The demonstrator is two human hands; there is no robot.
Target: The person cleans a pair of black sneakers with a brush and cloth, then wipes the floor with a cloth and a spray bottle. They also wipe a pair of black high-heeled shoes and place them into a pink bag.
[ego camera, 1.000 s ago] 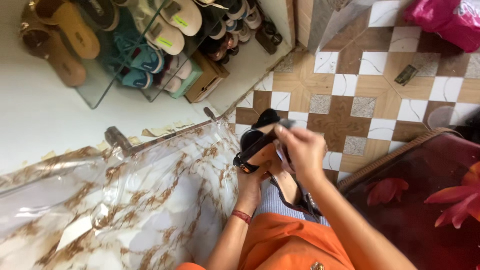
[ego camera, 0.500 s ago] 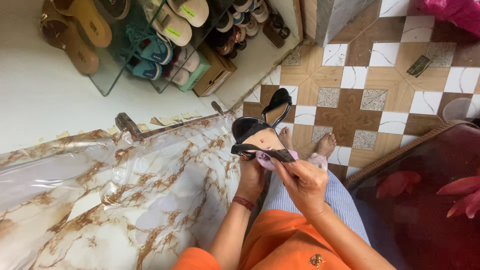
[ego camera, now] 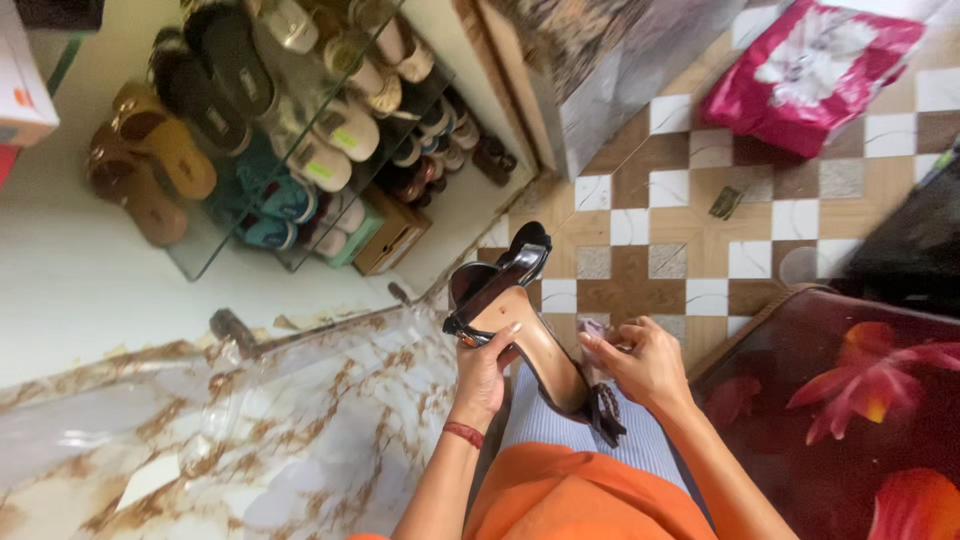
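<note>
My left hand (ego camera: pixel 483 372) grips a black strappy sandal (ego camera: pixel 520 330) with a tan insole, thumb on the insole near the toe strap. The sandal slopes from the toe at upper left to the heel end near my lap. My right hand (ego camera: pixel 645 362) is beside the sandal's heel half, fingers closed on a small pale purple cloth (ego camera: pixel 593 330). A second black sandal (ego camera: pixel 527 241) lies on the tiled floor just beyond the held one. I wear an orange top and striped blue trousers.
A marble-patterned surface under clear plastic (ego camera: pixel 260 440) fills the lower left. Glass shelves (ego camera: pixel 290 130) hold several pairs of shoes, with a cardboard box (ego camera: pixel 392 232) below. A pink bag (ego camera: pixel 810 75) lies on the floor. A dark table with red flowers (ego camera: pixel 860 400) is at right.
The sandal has turned in my left hand from sole-up to insole-up. My right hand with the cloth moved from the toe strap to beside the heel. The camera has tilted up.
</note>
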